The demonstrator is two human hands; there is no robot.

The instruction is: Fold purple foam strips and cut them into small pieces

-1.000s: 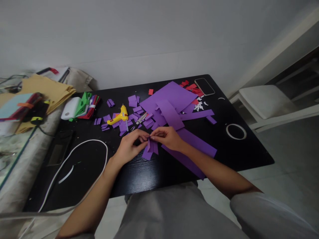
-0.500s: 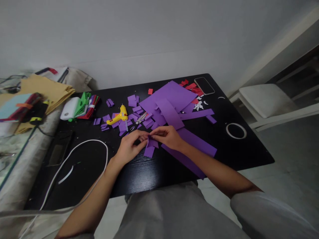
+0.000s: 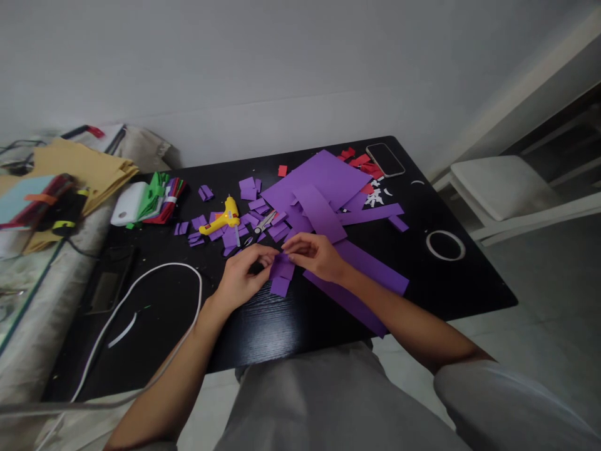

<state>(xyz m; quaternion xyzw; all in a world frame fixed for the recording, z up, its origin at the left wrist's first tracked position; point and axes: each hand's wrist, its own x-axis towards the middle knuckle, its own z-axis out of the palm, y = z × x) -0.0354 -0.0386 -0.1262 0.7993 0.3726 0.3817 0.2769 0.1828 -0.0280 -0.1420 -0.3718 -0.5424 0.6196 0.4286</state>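
Purple paper (image 3: pixel 282 268) between both hands, above near part of black table (image 3: pixel 263 341). Left hand (image 3: pixel 245 274) pinching its upper edge. Right hand (image 3: pixel 318 257) fingers narrow at same edge, grip unclear. Beyond: scissors (image 3: pixel 268 218), purple scraps (image 3: pixel 230 237), yellow glue gun (image 3: pixel 230 215).

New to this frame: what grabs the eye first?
Probably the overlapping purple sheets, spread across the middle of the black table. Next, the bright yellow glue gun, lying to their left among small purple pieces. Nearer the wearer, the left hand and right hand meet at a purple cut-out, the left one pinching it.
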